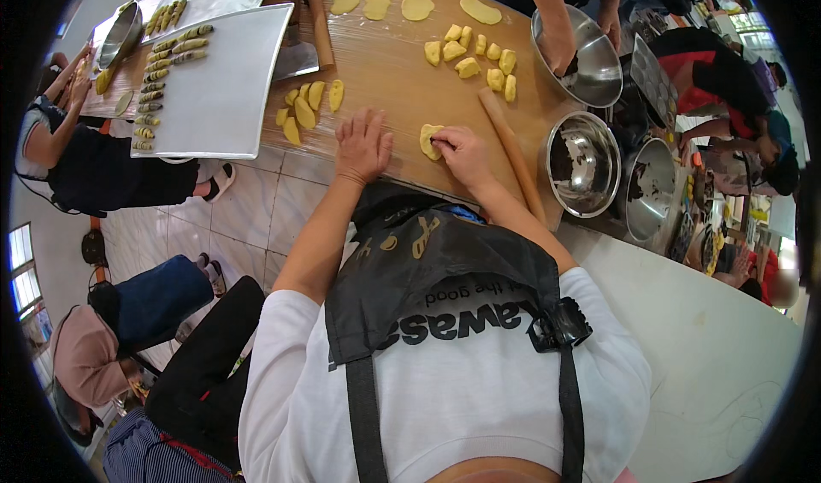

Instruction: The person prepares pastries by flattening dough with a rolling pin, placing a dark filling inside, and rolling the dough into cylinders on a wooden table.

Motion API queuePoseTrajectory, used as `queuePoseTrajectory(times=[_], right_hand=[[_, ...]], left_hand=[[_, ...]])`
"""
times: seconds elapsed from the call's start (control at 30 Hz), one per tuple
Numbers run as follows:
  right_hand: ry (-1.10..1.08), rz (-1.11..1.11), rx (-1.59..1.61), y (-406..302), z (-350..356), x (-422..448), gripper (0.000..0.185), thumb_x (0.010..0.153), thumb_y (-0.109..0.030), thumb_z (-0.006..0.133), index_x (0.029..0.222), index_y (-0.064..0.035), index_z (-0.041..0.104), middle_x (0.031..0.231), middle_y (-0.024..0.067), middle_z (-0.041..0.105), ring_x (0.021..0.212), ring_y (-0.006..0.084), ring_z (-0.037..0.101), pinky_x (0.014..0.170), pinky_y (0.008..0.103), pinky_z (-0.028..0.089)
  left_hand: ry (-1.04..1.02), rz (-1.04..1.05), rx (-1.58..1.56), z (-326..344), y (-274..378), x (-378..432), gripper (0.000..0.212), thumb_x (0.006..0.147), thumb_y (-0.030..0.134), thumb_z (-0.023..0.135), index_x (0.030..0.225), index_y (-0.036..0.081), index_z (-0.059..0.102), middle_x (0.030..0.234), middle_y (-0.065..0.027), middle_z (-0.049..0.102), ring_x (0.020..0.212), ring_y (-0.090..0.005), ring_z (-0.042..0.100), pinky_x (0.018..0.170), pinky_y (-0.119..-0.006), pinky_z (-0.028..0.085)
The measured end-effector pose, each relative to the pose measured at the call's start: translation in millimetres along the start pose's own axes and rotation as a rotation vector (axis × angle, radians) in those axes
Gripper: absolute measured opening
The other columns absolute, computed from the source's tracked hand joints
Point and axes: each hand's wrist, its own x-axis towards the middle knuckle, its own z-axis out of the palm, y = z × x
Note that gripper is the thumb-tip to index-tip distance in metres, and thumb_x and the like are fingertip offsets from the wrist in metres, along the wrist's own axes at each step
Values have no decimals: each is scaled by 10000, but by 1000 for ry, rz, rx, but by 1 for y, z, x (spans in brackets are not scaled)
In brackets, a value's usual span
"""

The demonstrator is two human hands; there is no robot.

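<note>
My left hand (pixel 362 146) rests palm down on the plastic-covered wooden table (pixel 385 66), fingers spread, holding nothing. With pinched fingers, my right hand (pixel 463 156) presses a bit of dark filling (pixel 433 140) onto a small flattened piece of yellow dough (pixel 428 148). A wooden rolling pin (pixel 507 143) lies just right of that hand. Beyond my left hand sits a group of small oval dough pieces (pixel 305 112). Farther off are several dough chunks (pixel 454 50) and a row of flattened dough pieces (pixel 417 5).
A white tray (pixel 218 107) with striped rolls (pixel 154 85) overhangs the left edge. Metal bowls with dark filling (pixel 606 188) (pixel 660 207) stand right. Across the table a person's hand (pixel 557 50) reaches into another bowl (pixel 596 72). A second rolling pin (pixel 319 18) lies beside a metal scraper (pixel 296 59).
</note>
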Motion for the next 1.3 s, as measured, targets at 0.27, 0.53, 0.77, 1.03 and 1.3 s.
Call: queuePoseTrajectory(times=[0.27, 0.53, 0.77, 1.03, 1.3], right_hand=[[1, -181, -184, -5, -5, -1, 110, 753, -59, 701, 862, -65, 713, 896, 83, 653, 859, 282, 580, 765, 368, 486], [-5, 53, 2, -3, -4, 1, 121, 776, -68, 686, 894, -43, 689, 844, 105, 669, 810, 290, 597, 738, 378, 485], [55, 123, -22, -21, -21, 7, 139, 805, -48, 644, 936, -33, 689, 839, 121, 675, 791, 310, 602, 704, 390, 493], [35, -60, -174, -4, -34, 5, 248, 766, -7, 606, 971, -100, 711, 866, 109, 618, 834, 293, 570, 748, 374, 476], [-93, -62, -424, -9, -22, -17, 439, 708, 17, 562, 1089, -142, 708, 941, 92, 538, 933, 284, 509, 812, 380, 431]], left_hand=[[4, 16, -21, -1, 0, 1, 451, 906, 346, 509, 1278, 93, 541, 1306, -141, 474, 1166, -337, 441, 990, -445, 317], [18, 12, 6, 3, -2, 1, 443, 880, 354, 544, 1248, 108, 576, 1291, -135, 487, 1178, -311, 437, 994, -445, 311], [4, -11, -15, 4, -1, 0, 434, 885, 358, 533, 1246, 121, 572, 1283, -129, 492, 1171, -312, 446, 992, -447, 313], [-4, 5, 9, 0, 1, 2, 431, 886, 354, 528, 1243, 117, 564, 1281, -124, 490, 1166, -317, 448, 1005, -452, 309], [-10, 27, 25, -1, 0, 3, 435, 890, 351, 519, 1243, 101, 562, 1282, -147, 486, 1170, -336, 442, 1004, -463, 312]])
